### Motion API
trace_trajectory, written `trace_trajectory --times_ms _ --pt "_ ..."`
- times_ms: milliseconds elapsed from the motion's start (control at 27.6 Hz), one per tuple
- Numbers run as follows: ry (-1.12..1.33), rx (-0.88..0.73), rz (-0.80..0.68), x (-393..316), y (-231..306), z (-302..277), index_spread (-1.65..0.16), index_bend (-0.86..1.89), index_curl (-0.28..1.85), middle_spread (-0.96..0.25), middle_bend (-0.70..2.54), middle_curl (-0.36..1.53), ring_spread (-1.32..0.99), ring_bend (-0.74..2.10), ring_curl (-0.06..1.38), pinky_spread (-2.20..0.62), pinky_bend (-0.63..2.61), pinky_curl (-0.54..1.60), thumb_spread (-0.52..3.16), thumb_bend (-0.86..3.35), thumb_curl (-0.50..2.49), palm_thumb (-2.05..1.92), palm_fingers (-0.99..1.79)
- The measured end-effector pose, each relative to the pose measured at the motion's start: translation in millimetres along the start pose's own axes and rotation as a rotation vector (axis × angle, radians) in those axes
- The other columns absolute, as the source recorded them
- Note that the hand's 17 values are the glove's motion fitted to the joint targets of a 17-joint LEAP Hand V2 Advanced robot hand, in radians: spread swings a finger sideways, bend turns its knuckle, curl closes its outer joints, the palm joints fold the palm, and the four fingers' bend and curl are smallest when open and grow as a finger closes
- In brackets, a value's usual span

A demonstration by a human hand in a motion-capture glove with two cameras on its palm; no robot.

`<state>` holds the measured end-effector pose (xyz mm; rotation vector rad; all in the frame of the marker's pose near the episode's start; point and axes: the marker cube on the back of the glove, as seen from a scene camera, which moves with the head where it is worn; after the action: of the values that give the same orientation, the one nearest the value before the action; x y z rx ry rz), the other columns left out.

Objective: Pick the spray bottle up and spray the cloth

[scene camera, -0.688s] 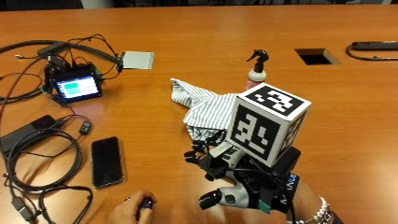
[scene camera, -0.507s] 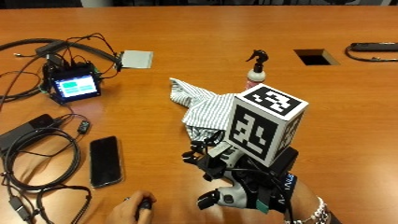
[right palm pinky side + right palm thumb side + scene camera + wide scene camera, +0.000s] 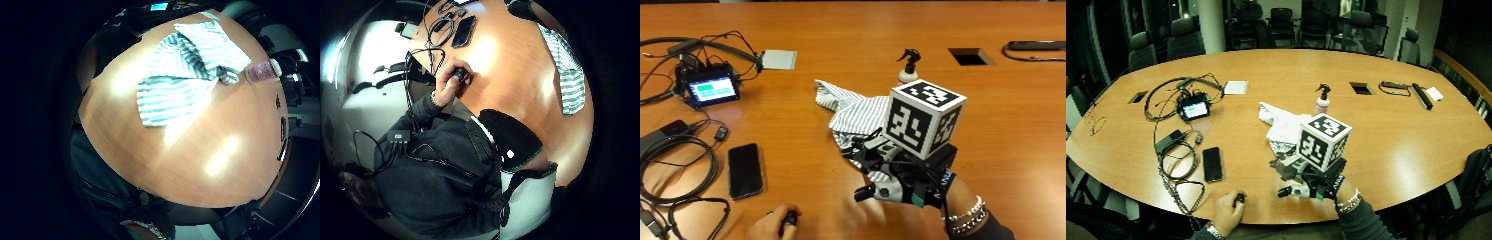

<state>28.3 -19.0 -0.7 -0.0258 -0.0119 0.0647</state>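
Note:
The spray bottle (image 3: 909, 69), pink-bodied with a black trigger head, stands upright on the wooden table just beyond the cloth. The striped cloth (image 3: 854, 109) lies crumpled in the middle of the table. My gloved right hand (image 3: 896, 172) hovers over the cloth's near edge, well short of the bottle, fingers relaxed and holding nothing. The little finger side palm view looks down on the cloth (image 3: 185, 75), with the bottle (image 3: 261, 72) at its far end. In the wide view the hand (image 3: 1311, 181) is nearer the person than the cloth (image 3: 1279, 122) and bottle (image 3: 1321, 100).
A black phone (image 3: 745, 170), looped cables (image 3: 670, 150) and a small screen device (image 3: 708, 90) lie to the left. A grey pad (image 3: 778, 59) and a table cutout (image 3: 971, 56) are farther back. The bare left hand (image 3: 773, 227) rests at the near edge on a small black object.
My right hand has edged slightly forward toward the cloth and bottle. The cloth, bottle and left hand have stayed put.

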Motion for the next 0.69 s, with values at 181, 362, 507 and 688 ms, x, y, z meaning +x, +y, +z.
trace_trajectory --times_ms 181,362,507,688 --pt "0.002 0.02 0.075 23 -7 -12 -0.42 0.19 0.27 -0.08 0.17 0.2 -0.05 0.26 0.2 0.25 0.32 0.24 1.05 0.09 0.17 0.41 0.45" --pt "0.001 0.046 0.173 52 -10 -14 -0.42 0.19 0.29 -0.07 0.17 0.22 -0.05 0.26 0.21 0.25 0.32 0.26 1.08 0.06 0.18 0.42 0.45" --pt "-0.027 0.075 0.278 86 -14 -13 -0.42 0.19 0.3 -0.07 0.17 0.23 -0.06 0.28 0.22 0.25 0.3 0.26 1.11 0.06 0.2 0.45 0.49" --pt "-0.108 0.159 0.412 132 -24 -17 -0.41 0.15 0.3 -0.07 0.18 0.24 -0.06 0.33 0.25 0.24 0.32 0.28 1.14 0.05 0.21 0.49 0.59"
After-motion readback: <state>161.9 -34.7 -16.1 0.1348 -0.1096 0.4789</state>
